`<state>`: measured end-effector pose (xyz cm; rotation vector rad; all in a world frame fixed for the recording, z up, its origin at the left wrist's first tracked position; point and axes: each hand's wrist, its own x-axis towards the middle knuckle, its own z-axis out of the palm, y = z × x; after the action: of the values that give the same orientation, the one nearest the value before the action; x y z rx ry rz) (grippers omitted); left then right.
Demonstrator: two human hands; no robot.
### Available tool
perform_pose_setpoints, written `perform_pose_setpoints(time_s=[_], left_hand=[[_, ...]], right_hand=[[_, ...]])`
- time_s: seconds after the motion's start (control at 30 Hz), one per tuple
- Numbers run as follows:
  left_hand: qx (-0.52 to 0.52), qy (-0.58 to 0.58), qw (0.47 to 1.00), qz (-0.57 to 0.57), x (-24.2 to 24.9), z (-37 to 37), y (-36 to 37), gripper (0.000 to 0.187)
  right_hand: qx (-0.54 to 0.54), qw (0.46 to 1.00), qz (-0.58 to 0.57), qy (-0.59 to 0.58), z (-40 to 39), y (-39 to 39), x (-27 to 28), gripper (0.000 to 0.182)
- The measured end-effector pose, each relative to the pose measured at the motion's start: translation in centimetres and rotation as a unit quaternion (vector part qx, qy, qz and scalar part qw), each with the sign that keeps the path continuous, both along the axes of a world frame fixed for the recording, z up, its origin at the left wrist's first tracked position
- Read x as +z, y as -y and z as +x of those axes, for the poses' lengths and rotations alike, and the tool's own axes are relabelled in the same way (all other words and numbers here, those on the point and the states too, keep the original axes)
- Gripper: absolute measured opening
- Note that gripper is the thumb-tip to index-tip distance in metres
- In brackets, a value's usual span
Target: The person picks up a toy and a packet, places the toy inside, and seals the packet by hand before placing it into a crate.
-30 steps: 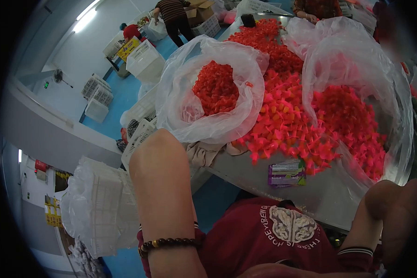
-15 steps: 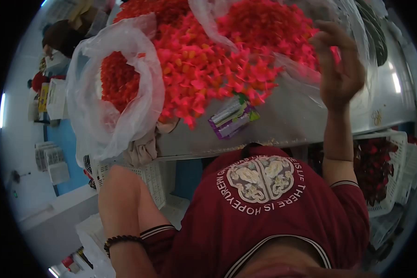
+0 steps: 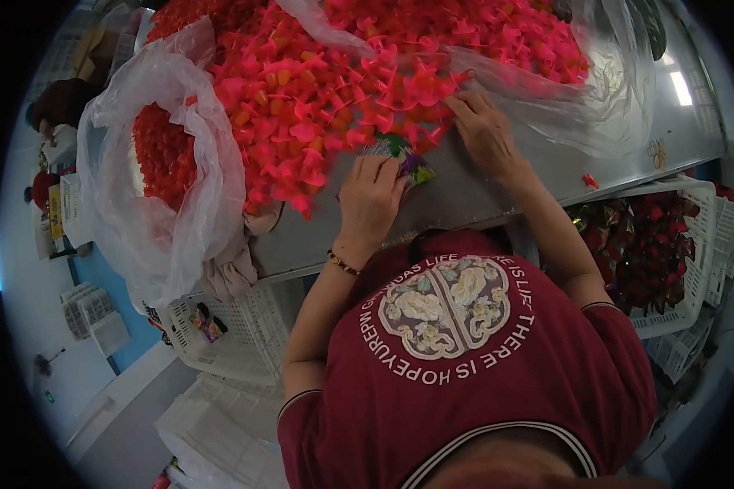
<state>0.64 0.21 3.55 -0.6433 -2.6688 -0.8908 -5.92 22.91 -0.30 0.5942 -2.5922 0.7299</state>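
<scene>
My left hand (image 3: pixel 370 200), a beaded bracelet at its wrist, has its fingers curled over a small purple and green packet (image 3: pixel 417 173) at the front of the metal table. Part of that packet is hidden under the fingers. To the right, my right hand (image 3: pixel 488 134) is at the near edge of a heap of glossy pink and orange plastic pieces (image 3: pixel 298 122). Its bent fingertips meet the pieces, and what they pinch, if anything, is too small to tell.
A clear plastic bag (image 3: pixel 216 196) of red pieces stands on the left. More clear plastic sheeting (image 3: pixel 563 122) lies at right. Below the table edge are a white crate (image 3: pixel 700 244) of dark red packets and another white crate (image 3: pixel 245 330). One loose red piece (image 3: pixel 590 181) lies on the metal table (image 3: pixel 546 196).
My left hand has come up from below the table onto the packet. My right hand has dropped from its raised place at right to the heap's edge. The view has shifted.
</scene>
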Motion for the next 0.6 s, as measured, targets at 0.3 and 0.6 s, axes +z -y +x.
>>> perform_pose_setpoints(time_s=[0.3, 0.6], left_hand=[[-0.008, 0.027, 0.987, -0.159, -2.9, -0.5, -0.7, 0.013], [0.054, 0.018, 0.998, -0.028, -3.7, -0.4, -0.3, 0.007]], right_hand=[[-0.097, 0.99, -0.042, 0.092, 2.5, -2.2, 0.1, 0.022], [0.026, 0.963, -0.221, 0.154, 5.1, 2.2, 1.8, 0.02]])
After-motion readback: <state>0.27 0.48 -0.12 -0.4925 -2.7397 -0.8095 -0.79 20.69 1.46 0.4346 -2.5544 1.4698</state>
